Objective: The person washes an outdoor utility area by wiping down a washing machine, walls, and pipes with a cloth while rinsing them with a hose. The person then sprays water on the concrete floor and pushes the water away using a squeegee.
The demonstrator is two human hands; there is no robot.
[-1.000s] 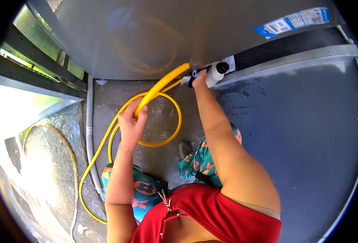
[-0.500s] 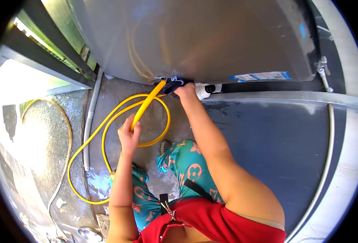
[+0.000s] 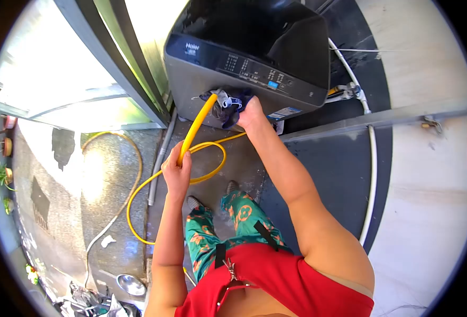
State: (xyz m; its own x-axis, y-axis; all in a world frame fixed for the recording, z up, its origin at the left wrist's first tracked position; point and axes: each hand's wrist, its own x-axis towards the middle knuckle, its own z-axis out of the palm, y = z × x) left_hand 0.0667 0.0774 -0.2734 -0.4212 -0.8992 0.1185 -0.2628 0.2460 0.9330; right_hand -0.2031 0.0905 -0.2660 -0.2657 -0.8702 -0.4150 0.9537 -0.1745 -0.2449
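My left hand (image 3: 177,165) is closed round a yellow hose (image 3: 197,124), whose free end points up and away from me. That end meets a wet-looking dark cloth (image 3: 228,107) with some pale parts. My right hand (image 3: 251,113) grips the cloth by its right side, with the fingers partly hidden. Just behind the cloth stands the dark grey front of a top-loading washing machine (image 3: 191,79), its lid closed. Whether the cloth touches the machine I cannot tell.
The hose loops over the wet floor by my feet. A grey pipe (image 3: 162,158) runs along the floor at left, near a thinner hose (image 3: 133,198). A metal bowl (image 3: 131,285) lies lower left. White pipes and a tap (image 3: 344,93) are at right.
My view has risen, so the machine's top and control panel now show. Both hands have come up with the hose and the dark cloth, higher against the machine's front.
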